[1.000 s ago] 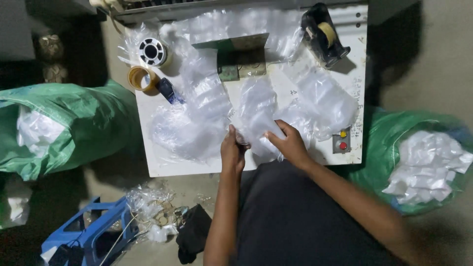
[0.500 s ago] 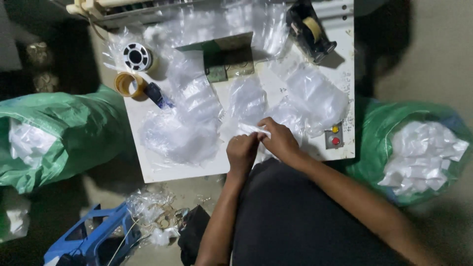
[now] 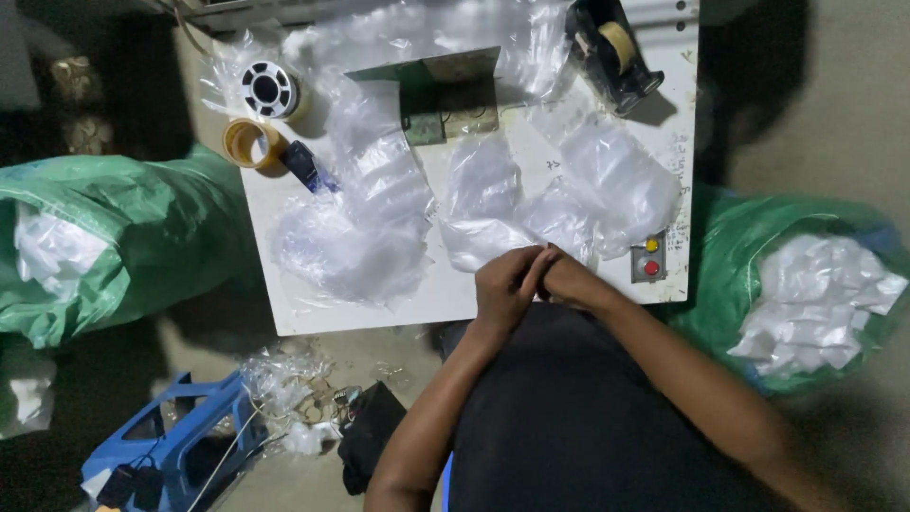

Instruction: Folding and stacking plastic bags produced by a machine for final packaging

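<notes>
Crinkled clear plastic bag (image 3: 479,248) pinched by both hands' fingers (image 3: 531,270).

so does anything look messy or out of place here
Yes: a tangle of clear plastic scraps lies on the floor by the blue stool, off the white table.

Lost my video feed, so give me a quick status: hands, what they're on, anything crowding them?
Left hand and right hand pressed together at white table's near edge. Both pinching clear plastic bag. More clear bags piled beside; nothing blocking.
</notes>
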